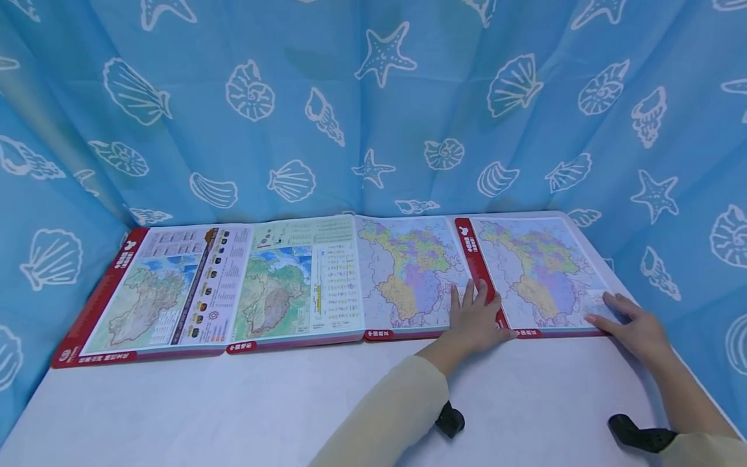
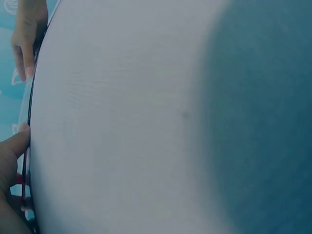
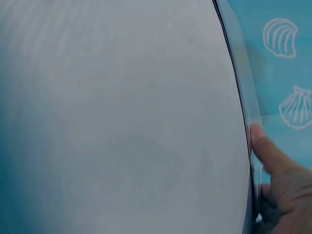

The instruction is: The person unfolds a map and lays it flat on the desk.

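Note:
Printed maps with red title strips lie side by side along the back of the white table. My left hand (image 1: 474, 319) rests with spread fingers over the red strip (image 1: 480, 266) between the third map (image 1: 403, 272) and the rightmost map (image 1: 537, 272), its thumb along their front edge. At the right border of the rightmost map, my right hand (image 1: 639, 327) touches the near corner, fingers extended. The left wrist view shows the left thumb at the edge and the right hand (image 2: 30, 36) farther along. In the right wrist view, the right thumb (image 3: 270, 151) lies against the edge.
A green relief map (image 1: 274, 292) and another map (image 1: 153, 298) with a wide red left border extend to the left. Behind them hangs a blue curtain (image 1: 327, 58) with white shell prints. The white tabletop (image 1: 233, 408) lies in front; black wrist devices (image 1: 642, 434) sit by both cuffs.

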{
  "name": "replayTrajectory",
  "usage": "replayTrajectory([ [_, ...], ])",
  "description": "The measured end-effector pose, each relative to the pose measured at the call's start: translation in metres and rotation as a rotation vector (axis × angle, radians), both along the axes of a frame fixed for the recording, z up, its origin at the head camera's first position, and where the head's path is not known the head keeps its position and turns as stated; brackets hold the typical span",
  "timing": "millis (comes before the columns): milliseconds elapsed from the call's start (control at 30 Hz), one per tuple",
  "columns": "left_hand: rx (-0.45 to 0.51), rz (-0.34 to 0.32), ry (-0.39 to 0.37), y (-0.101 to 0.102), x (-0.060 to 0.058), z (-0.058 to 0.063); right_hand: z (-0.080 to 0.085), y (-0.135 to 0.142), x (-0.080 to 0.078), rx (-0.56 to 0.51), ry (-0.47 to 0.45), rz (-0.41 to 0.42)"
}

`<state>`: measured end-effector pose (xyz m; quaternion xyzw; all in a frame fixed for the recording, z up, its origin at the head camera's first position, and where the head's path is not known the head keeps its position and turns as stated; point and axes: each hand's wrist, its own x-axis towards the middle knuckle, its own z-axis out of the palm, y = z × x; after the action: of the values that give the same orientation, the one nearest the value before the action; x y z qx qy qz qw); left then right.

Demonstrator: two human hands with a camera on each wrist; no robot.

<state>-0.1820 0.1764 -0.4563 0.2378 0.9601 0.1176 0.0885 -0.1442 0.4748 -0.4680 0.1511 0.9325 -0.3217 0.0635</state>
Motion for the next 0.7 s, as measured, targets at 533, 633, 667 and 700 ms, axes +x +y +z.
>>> replayTrajectory([
  [533, -0.01, -0.048, 0.016, 0.007, 0.011, 0.0, 0.014, 0.004, 0.004, -0.061, 0.094, -0.147],
  [633, -0.024, -0.057, 0.053, 0.007, 0.012, -0.005, 0.016, 0.005, 0.005, -0.079, 0.131, -0.221],
  [667, -0.03, -0.059, 0.066, 0.007, 0.012, -0.006, 0.015, 0.005, 0.005, -0.087, 0.143, -0.257],
  [700, -0.035, -0.059, 0.076, 0.007, 0.012, -0.008, 0.015, 0.006, 0.005, -0.106, 0.154, -0.304],
])
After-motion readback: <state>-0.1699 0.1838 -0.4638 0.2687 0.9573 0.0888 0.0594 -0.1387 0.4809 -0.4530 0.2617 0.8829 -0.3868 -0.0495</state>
